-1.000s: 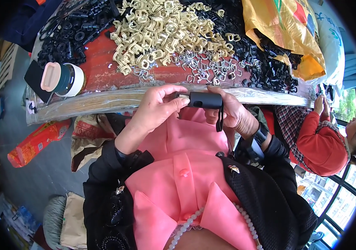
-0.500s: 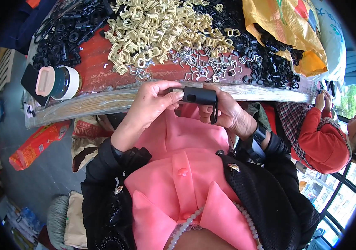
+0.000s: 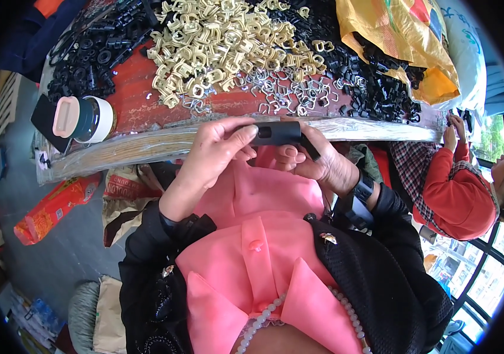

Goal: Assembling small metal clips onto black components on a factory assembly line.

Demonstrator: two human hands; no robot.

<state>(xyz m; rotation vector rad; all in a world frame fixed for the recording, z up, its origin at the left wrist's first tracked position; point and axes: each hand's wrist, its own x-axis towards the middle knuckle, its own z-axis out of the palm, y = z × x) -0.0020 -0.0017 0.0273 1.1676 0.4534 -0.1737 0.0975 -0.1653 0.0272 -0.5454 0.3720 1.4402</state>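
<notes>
A black oblong device (image 3: pixel 281 133) with a small oval window and a black strap at its right end is held level between my hands, over the table's near edge. My left hand (image 3: pixel 216 147) pinches its left end between thumb and fingers. Around its right end, my right hand (image 3: pixel 320 156) is closed, with the thumb behind it and the fingers curled below. A wristband (image 3: pixel 365 189) sits on my right wrist. Just beyond the device lie bent metal clips (image 3: pixel 284 88), and behind them a heap of cream plastic clips (image 3: pixel 216 44).
Black plastic parts lie in piles at the left (image 3: pixel 84 71) and right (image 3: pixel 376 94) of the red tabletop (image 3: pixel 128 88). A lidded cup (image 3: pixel 90 119) stands near the left edge. At the right are a yellow woven bag (image 3: pixel 402 41) and a person in red sleeves (image 3: pixel 458 197).
The device has shifted slightly left and up, and my right fingers have loosened and slid along it. A pale piece beside my left thumb no longer shows.
</notes>
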